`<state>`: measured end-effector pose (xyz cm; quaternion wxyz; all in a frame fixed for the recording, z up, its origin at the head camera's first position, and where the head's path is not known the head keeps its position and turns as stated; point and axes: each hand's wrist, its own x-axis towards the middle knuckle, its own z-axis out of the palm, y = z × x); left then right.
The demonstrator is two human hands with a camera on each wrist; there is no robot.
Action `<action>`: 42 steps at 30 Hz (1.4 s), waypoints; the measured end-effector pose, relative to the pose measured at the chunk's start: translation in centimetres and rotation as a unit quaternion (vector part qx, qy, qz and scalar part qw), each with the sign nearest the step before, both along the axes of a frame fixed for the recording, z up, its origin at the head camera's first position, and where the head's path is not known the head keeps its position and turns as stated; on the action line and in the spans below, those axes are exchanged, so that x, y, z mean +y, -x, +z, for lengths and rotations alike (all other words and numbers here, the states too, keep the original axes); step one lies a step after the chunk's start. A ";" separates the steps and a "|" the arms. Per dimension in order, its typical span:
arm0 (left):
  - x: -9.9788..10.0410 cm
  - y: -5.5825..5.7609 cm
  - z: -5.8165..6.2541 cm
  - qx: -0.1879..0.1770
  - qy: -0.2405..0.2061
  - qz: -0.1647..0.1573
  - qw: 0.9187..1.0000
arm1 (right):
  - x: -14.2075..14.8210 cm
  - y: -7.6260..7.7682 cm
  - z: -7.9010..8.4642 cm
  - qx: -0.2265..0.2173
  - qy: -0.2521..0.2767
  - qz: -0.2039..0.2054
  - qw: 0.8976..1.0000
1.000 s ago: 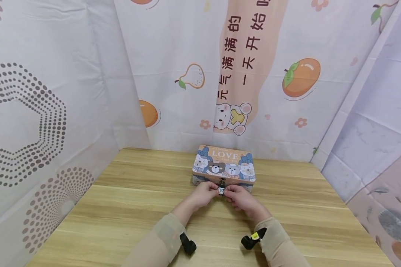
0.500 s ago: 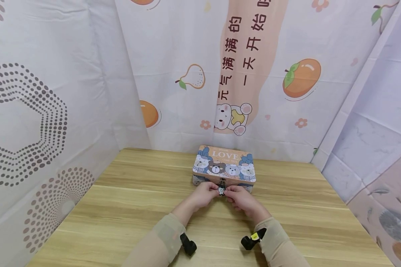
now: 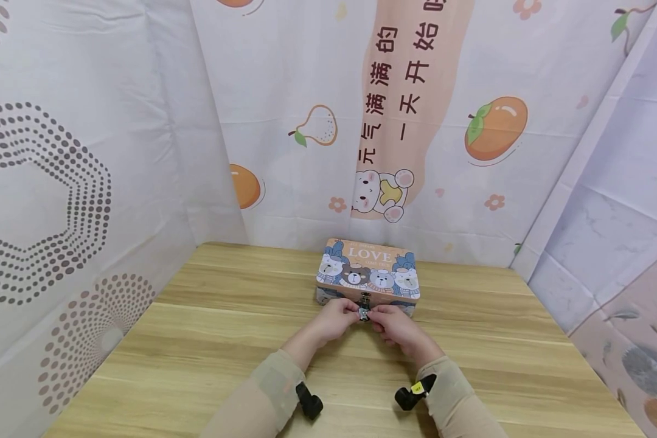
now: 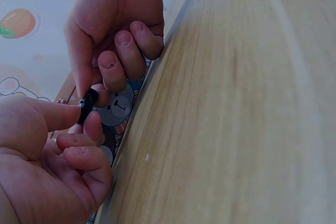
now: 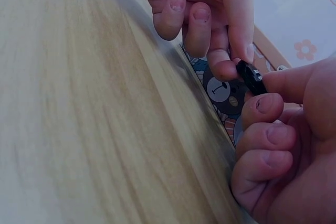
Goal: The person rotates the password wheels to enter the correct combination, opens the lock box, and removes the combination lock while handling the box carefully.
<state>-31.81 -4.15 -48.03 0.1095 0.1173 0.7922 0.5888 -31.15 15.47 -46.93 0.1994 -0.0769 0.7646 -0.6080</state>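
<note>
The small black lock is mostly hidden in the head view: only a dark speck shows between the two sets of fingertips, and its shape cannot be read there. The wrist views show it better as a small black piece with pale marks, seen edge-on, but whether it is fastened to the clasp above it cannot be told. The front wall of the box is largely covered by the hands; in the wrist views only a strip of its bear print shows past the fingers. Both forearms are cut off by the lower frame edge in the head view. The box sits shut on the wooden table, near the back, with a bear print and the word LOVE on its lid. The lock lies at the middle of the box's front edge, directly between the hands. The left hand pinches the lock from its side between thumb and forefinger, the other fingers curled under. The right hand pinches the same lock from the opposite side, likewise with thumb and forefinger, remaining fingers curled. The fingertips of the two hands nearly meet around it. Printed curtains hang behind and beside the table.
</note>
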 end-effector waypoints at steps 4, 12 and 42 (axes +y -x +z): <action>0.0 0.0 -0.1 -0.003 -0.003 0.000 1.000 | 0.0 0.0 0.0 0.001 -0.006 0.002 1.000; 0.0 -0.1 -0.1 0.001 0.002 0.002 1.000 | 0.2 0.0 0.3 0.006 -0.018 0.009 1.000; 0.1 0.0 -0.1 -0.003 0.001 0.003 1.000 | 2.0 0.2 0.9 -0.027 0.001 0.044 0.999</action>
